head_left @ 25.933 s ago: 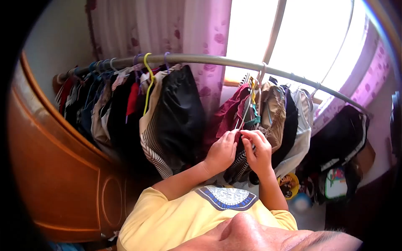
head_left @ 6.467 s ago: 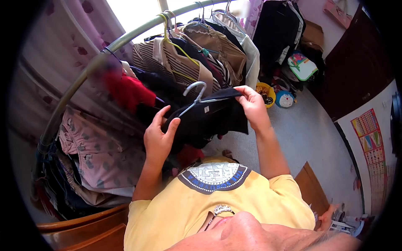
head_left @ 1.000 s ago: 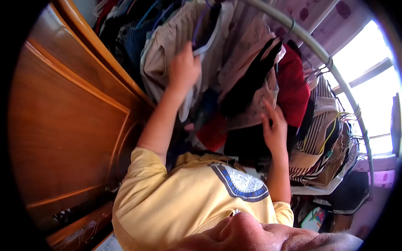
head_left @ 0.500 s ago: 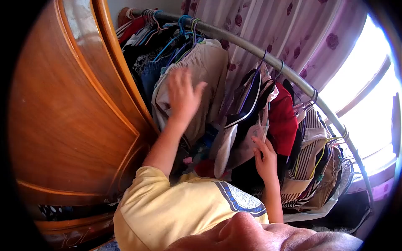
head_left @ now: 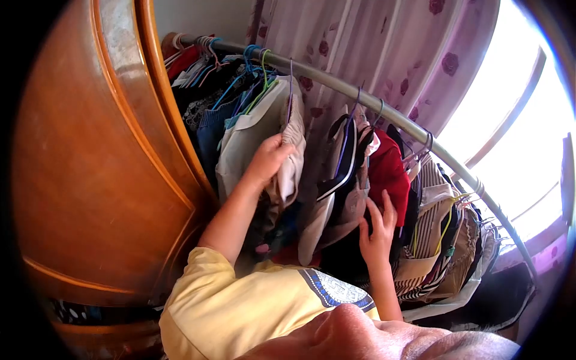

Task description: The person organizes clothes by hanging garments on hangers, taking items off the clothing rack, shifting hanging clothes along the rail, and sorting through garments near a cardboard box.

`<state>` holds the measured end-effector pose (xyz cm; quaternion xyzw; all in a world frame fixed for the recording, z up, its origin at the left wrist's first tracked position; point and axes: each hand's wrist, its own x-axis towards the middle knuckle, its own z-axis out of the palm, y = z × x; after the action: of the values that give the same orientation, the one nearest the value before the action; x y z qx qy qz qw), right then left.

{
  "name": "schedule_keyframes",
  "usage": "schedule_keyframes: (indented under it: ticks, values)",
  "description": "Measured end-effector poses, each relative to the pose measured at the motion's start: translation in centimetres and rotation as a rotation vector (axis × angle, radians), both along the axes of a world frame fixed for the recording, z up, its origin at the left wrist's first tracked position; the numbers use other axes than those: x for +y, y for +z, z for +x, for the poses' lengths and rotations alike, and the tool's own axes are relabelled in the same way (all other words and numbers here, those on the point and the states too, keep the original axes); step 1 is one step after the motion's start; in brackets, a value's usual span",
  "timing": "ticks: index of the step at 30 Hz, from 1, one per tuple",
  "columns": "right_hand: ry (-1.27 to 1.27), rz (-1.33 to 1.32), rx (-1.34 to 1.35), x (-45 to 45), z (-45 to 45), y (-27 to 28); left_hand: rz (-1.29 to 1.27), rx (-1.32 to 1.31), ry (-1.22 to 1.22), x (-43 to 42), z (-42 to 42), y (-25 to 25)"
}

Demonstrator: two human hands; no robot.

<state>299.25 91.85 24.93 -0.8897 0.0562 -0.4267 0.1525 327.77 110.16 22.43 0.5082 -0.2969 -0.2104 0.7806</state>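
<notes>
My left hand (head_left: 271,161) is closed on the edge of a beige garment (head_left: 293,135) with a gathered waistband, which hangs from a purple hanger on the metal rail (head_left: 336,85). Just left of it hangs a pale whitish garment (head_left: 243,153). My right hand (head_left: 378,234) has its fingers apart, in front of a red garment (head_left: 389,174). Beside those fingers hang a black garment with white trim (head_left: 343,162) and a greyish-pink one (head_left: 342,225). Whether the right fingertips touch cloth I cannot tell.
A brown wooden wardrobe door (head_left: 102,168) stands close on the left. Striped clothes (head_left: 429,207) crowd the right end of the curved rail. Behind it hang a flowered curtain (head_left: 384,48) and a bright window (head_left: 510,108).
My left hand went from spread fingers before the beige garment to gripping it; the garment has turned edge-on and shifted right, exposing the pale one. My right hand has lifted slightly, fingers spread.
</notes>
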Motion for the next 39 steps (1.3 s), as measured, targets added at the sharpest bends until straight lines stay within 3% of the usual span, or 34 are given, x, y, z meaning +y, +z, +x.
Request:
schedule_keyframes:
  ticks: [2,3,4,6,8,9,10,12,15,16,19,22,26,28,30,32,35,38,39]
  values:
    - [0.002,-0.048,-0.096,0.1,-0.2,1.3,-0.113,0.068,-0.083,-2.0,-3.0,1.0]
    - [0.128,-0.03,-0.096,-0.4,-0.1,1.3,-0.096,0.006,-0.059,-3.4,-4.5,0.7]
    - [0.279,0.029,-0.001,-0.3,0.2,1.8,-0.082,-0.057,-0.036,-4.9,-5.9,0.4]
    - [0.307,0.24,0.122,2.0,0.6,4.3,-0.054,-0.151,0.033,-7.4,-8.6,0.1]
    - [0.203,0.277,0.243,2.5,1.5,3.7,-0.046,-0.251,0.056,-8.3,-10.8,1.0]
    - [0.126,0.131,0.143,1.8,2.3,2.2,-0.048,-0.367,0.111,-8.7,-11.9,1.2]
    - [0.12,0.172,0.144,1.0,2.3,1.8,-0.152,-0.418,0.126,-9.1,-12.6,1.6]
    - [0.115,0.253,0.146,-0.4,2.0,1.6,-0.066,-0.476,0.058,-8.6,-12.8,1.6]
    - [0.074,0.49,0.03,-0.6,0.8,3.3,0.086,-0.265,-0.085,-5.9,-11.5,2.5]
    - [0.09,0.57,0.018,-0.9,0.5,3.7,0.113,-0.396,0.163,-5.1,-11.0,3.2]
    - [0.098,0.465,-0.11,-1.0,0.6,5.1,-0.035,-0.413,0.559,-4.4,-5.6,-0.5]
    - [0.074,0.489,-0.104,-1.1,0.7,6.1,0.1,-0.36,0.634,-2.7,-1.7,-3.0]
    - [0.013,0.448,-0.116,0.5,0.4,6.1,0.245,-0.522,0.603,-2.5,-1.9,-2.5]
    - [0.065,0.3,-0.157,1.1,0.5,6.2,0.336,-0.65,0.588,-2.9,-2.0,-3.1]
    - [0.138,0.144,-0.219,2.0,0.8,6.6,0.26,-0.721,0.569,-3.2,-1.0,-3.2]
    - [0.072,0.25,-0.148,1.8,0.0,6.4,0.153,-0.741,0.595,-3.4,-0.5,-1.9]
    - [0.105,0.638,-0.211,-0.3,-1.9,4.4,0.103,-0.788,0.739,-2.1,1.0,-0.2]
    - [0.153,0.817,-0.338,-2.6,-4.7,2.0,-0.019,-0.493,0.421,-1.1,3.0,-0.6]
    - [0.169,0.844,-0.353,-3.0,-5.5,1.9,0.017,-0.538,0.388,-0.8,2.9,0.0]
